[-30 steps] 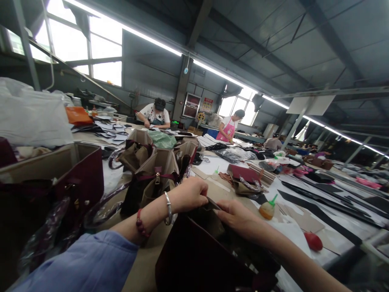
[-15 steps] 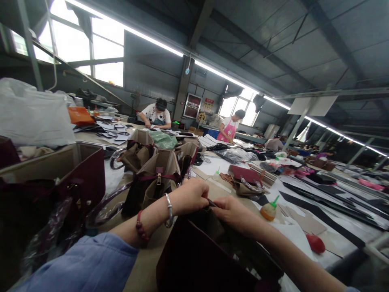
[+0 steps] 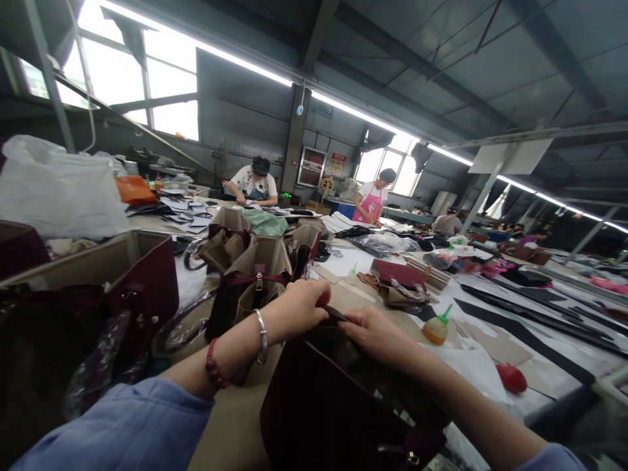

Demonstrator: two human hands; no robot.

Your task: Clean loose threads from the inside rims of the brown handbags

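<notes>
A dark burgundy handbag (image 3: pixel 314 405) stands close in front of me, its top open and its inside in shadow. My left hand (image 3: pixel 307 306) pinches the upper edge of the bag at its far end; a silver bangle and a red bead bracelet circle that wrist. Just to the right, my right hand (image 3: pixel 369 332) grips the same edge between thumb and fingers. A short stretch of dark edge shows between the two hands. Metal hardware glints low on the bag's near right side.
More part-made burgundy bags (image 3: pixel 152 268) with beige linings crowd the left. To the right are a glue bottle (image 3: pixel 436 327) with a green nozzle, a red object (image 3: pixel 511 378), black strips (image 3: pixel 524 337) and a folded burgundy bag (image 3: pixel 400 281). Two people work across the table.
Both hands keep hold of the bag's edge. My left hand has shifted slightly left, widening the gap between the hands. The bag has turned a little, bringing its hardware into view.
</notes>
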